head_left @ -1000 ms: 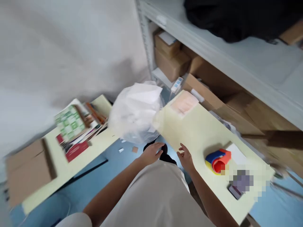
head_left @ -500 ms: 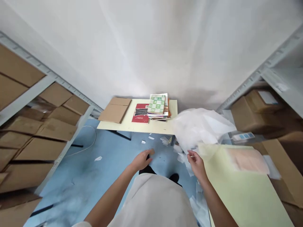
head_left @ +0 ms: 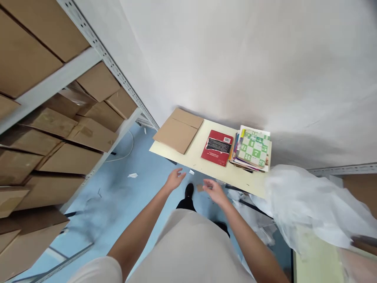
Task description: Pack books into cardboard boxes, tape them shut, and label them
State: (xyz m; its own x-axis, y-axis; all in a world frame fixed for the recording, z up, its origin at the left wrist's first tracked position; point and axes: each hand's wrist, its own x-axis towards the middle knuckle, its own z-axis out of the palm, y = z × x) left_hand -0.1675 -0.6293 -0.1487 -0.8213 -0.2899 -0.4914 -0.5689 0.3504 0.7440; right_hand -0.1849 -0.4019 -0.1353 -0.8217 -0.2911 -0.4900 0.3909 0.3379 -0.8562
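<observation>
My left hand (head_left: 174,179) hangs over the blue floor, just short of the table's front edge, with its fingers loosely apart and nothing in them. To its right, my right hand (head_left: 213,190) is likewise empty, fingers partly spread. Neither one touches the pale yellow table (head_left: 194,160) in front of me. On that table a flattened cardboard piece (head_left: 178,133) lies at the left. A red book (head_left: 216,147) with a black label is in the middle. Beside it stands a stack of books (head_left: 253,149), topped by one with a green-and-white number pattern.
Shelving on the left holds several cardboard boxes (head_left: 70,161). White plastic sheeting (head_left: 312,200) drapes over the right corner, next to a second pale table (head_left: 318,259). Paper scraps (head_left: 133,175) lie on the floor. A white wall (head_left: 224,59) rises behind the table.
My view has swung left and come closer to the table with the books, which now sits further right. My hands have come nearer to each other and both remain empty.
</observation>
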